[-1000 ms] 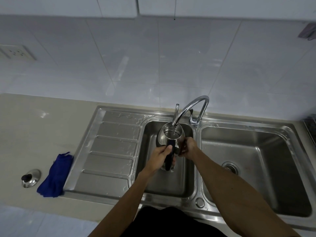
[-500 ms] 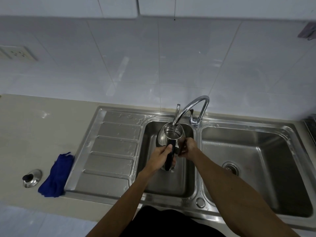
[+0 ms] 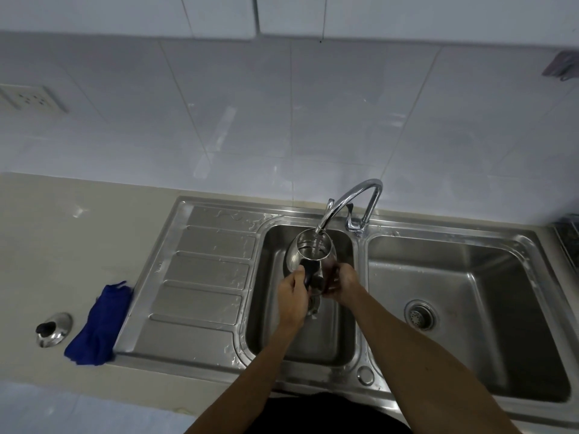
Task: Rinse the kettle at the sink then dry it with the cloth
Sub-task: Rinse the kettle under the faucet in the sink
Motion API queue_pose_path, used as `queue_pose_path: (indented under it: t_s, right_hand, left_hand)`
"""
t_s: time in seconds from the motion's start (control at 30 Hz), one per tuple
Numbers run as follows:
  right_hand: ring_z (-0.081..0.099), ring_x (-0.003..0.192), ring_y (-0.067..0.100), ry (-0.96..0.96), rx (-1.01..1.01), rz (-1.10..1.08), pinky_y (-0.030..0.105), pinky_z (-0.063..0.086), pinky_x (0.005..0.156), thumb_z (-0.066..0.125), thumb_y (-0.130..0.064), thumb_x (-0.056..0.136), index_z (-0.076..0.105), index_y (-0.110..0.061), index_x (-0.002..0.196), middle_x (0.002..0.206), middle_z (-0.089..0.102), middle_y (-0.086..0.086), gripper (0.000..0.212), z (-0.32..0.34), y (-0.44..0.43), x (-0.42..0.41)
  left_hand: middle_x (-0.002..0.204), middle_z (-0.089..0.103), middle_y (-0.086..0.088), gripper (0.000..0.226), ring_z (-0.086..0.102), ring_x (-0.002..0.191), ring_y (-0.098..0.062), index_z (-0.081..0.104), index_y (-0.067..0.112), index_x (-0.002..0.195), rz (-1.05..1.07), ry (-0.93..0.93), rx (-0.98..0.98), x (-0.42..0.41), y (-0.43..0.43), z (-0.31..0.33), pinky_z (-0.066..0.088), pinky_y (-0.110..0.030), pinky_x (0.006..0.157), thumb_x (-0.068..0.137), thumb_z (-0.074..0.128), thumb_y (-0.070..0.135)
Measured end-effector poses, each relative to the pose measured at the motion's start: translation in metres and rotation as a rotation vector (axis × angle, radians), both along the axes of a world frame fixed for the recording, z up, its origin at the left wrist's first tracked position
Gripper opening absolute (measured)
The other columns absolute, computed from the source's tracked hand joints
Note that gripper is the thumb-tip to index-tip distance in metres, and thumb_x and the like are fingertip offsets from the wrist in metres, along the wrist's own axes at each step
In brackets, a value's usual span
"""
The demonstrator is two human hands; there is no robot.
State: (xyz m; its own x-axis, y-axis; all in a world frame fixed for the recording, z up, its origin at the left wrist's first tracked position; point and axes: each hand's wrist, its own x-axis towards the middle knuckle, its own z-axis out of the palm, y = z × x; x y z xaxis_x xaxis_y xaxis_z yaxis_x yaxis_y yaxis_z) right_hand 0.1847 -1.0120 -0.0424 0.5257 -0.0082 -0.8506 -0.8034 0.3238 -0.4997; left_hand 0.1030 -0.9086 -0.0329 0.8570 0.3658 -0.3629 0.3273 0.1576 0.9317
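Note:
A shiny steel kettle (image 3: 308,250) with its lid off sits upright in the small left basin (image 3: 300,339), right under the chrome tap (image 3: 351,198). A thin stream of water runs from the spout into its open top. My left hand (image 3: 293,292) grips the kettle's black handle. My right hand (image 3: 343,285) holds the kettle's right side near the base. A blue cloth (image 3: 100,324) lies crumpled on the counter left of the sink. The kettle's lid (image 3: 53,328), steel with a black knob, rests beside the cloth.
A ribbed, wet drainboard (image 3: 200,277) lies left of the basin. The larger right basin (image 3: 470,308) has a drain strainer. The beige counter (image 3: 62,245) runs to the left. A tiled wall with a socket (image 3: 29,98) stands behind.
Both hands and the kettle stay in place under the tap. My left hand has slid slightly along the handle.

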Motion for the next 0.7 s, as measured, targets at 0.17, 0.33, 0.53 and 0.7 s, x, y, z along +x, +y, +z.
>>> queue_pose_path:
  t_s: [0.17,0.33,0.53,0.7]
  right_hand:
    - [0.058,0.084,0.03,0.005,-0.058,0.138,0.038,0.048,0.074,0.038,-0.032,0.105,0.055,-0.008,0.084,0.09,0.059,0.015,0.035,0.003,-0.009,0.004]
    - [0.042,0.062,0.019,-0.127,-0.283,0.317,0.032,0.037,0.062,0.04,-0.013,0.1,0.049,-0.014,0.075,0.072,0.046,0.009,0.026,0.015,-0.026,0.036]
    - [0.052,0.087,0.024,-0.427,-0.619,0.485,0.033,0.041,0.07,0.042,-0.006,0.099,0.06,-0.007,0.104,0.097,0.056,0.012,0.018,0.053,-0.03,0.088]
    - [0.057,0.101,0.025,-0.539,-0.699,0.55,0.028,0.053,0.077,0.043,-0.003,0.101,0.056,-0.006,0.123,0.105,0.062,0.003,0.025,0.074,-0.02,0.12]
  left_hand:
    - [0.062,0.049,-0.012,0.042,0.046,0.061,-0.024,0.055,0.009,0.066,0.124,-0.027,0.071,0.001,-0.003,0.002,0.042,-0.038,0.064,0.106,0.046,0.02]
    - [0.056,0.049,-0.003,0.042,0.045,0.053,-0.017,0.053,0.013,0.061,0.151,-0.067,0.106,0.002,0.001,-0.003,0.042,-0.029,0.059,0.103,0.049,0.014]
    - [0.05,0.046,0.003,0.045,0.042,0.045,-0.01,0.052,0.015,0.058,0.134,-0.096,0.162,0.009,0.008,-0.009,0.038,-0.026,0.049,0.103,0.051,0.015]
    - [0.047,0.044,0.008,0.044,0.04,0.043,-0.005,0.053,0.013,0.058,0.126,-0.117,0.182,0.014,0.01,-0.011,0.035,-0.019,0.045,0.102,0.053,0.013]
